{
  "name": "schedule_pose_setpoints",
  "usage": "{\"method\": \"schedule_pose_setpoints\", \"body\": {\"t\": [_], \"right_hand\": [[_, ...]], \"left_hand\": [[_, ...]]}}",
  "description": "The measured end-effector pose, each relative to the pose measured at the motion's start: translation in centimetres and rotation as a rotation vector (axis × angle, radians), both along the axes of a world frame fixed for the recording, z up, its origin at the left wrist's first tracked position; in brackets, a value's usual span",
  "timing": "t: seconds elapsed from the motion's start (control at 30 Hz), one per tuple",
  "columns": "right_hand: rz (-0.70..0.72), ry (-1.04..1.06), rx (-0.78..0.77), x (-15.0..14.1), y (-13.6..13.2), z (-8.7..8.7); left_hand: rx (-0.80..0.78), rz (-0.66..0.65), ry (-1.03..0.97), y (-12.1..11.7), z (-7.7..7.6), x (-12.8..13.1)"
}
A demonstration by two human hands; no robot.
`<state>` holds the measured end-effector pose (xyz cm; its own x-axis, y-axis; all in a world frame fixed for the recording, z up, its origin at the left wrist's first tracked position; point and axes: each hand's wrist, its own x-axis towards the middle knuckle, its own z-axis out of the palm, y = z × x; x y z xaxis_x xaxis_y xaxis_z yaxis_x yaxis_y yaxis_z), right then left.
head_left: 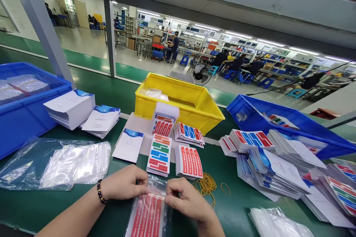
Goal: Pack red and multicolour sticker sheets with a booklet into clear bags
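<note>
My left hand point(125, 183) and my right hand point(186, 200) pinch the top edge of a clear zip bag point(148, 211) that lies on the green table. Red sticker sheets show inside the bag. A beaded bracelet sits on my left wrist. Just beyond my hands lie stacks of sticker sheets: a multicoloured stack point(159, 154), a red stack point(189, 161), a red-and-blue stack point(189, 133) and another red stack point(164, 124). A white and blue booklet point(128, 144) lies to their left.
A yellow bin point(178, 105) stands behind the stacks. Blue bins stand at the left point(25, 114) and right point(280, 126). Empty zip bags point(75, 163) lie left, booklet piles point(72, 107) behind them. Rubber bands point(207, 185) and mixed piles of booklets and stickers point(278, 166) lie right.
</note>
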<state>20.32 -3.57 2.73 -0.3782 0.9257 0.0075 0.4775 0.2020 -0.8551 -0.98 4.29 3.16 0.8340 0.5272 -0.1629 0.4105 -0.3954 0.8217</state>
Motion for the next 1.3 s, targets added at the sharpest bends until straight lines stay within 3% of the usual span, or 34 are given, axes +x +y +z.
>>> {"method": "schedule_pose_setpoints", "body": {"t": [0.1,0.2,0.27,0.43,0.6,0.8,0.97,1.13,1.3], "right_hand": [[-0.066,0.087,0.124,0.6,0.3,-0.7],[-0.384,0.1,0.317,0.4,0.7,-2.0],[-0.493,0.031,0.458,-0.3,1.0,-2.6],[-0.246,-0.231,0.664,-4.2,2.8,-2.4],[-0.104,-0.485,0.617,-8.2,6.5,-2.1],[-0.08,-0.679,0.482,-10.4,8.6,-2.6],[-0.2,-0.65,0.519,-8.6,7.1,-1.9],[-0.322,-0.708,0.537,-5.1,4.6,-2.2],[-0.285,-0.688,0.491,-2.8,3.0,-2.2]], "left_hand": [[-0.072,-0.037,0.006,-0.2,-0.1,0.2],[-0.184,-0.141,0.001,-0.9,-0.4,0.6],[-0.228,-0.224,0.002,-1.3,-0.6,0.9],[-0.215,-0.334,0.046,-2.0,-1.5,1.1],[-0.218,-0.388,0.003,-2.0,-2.9,1.0],[-0.25,-0.435,-0.016,-1.8,-3.6,1.0],[-0.262,-0.447,0.017,-1.8,-3.2,0.9],[-0.274,-0.484,-0.047,-1.8,-3.9,0.8],[-0.369,-0.431,-0.058,-1.8,-3.8,0.8]]}}
